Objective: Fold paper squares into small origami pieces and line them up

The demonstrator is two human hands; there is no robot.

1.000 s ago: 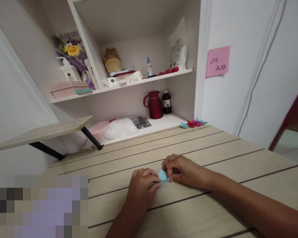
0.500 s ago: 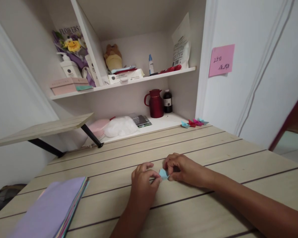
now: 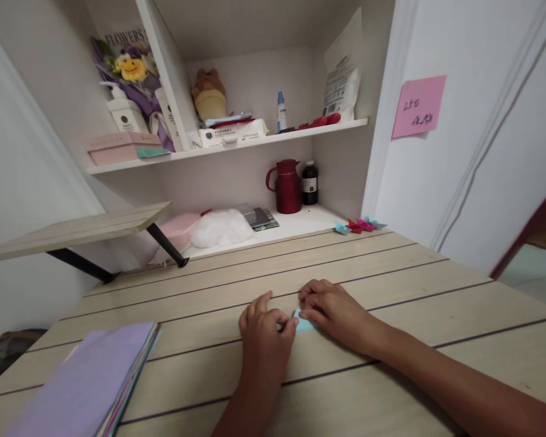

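A small piece of light blue folded paper [image 3: 304, 325] lies on the wooden table [image 3: 200, 379] between my hands. My left hand [image 3: 266, 334] pinches its left edge between thumb and forefinger, the other fingers loosely raised. From the right, my right hand [image 3: 339, 312] reaches over the paper, its thumb on the top right part and its fingers curled along the far side. Part of the paper is hidden under that hand. At the table's far edge stands a row of several small folded paper shapes [image 3: 359, 226] in blue, red and pink.
To the left lies a stack of coloured paper [image 3: 95, 376], purple on top. A raised wooden shelf [image 3: 82, 227] on black brackets stands behind it. A red jug [image 3: 288, 188], a dark bottle [image 3: 310, 185] and a white plastic bag [image 3: 221, 229] sit in the cabinet beyond.
My right thumb has moved from the paper's right lower edge onto its top. The paper now looks flatter, with a straight lower edge. The view has shifted slightly.
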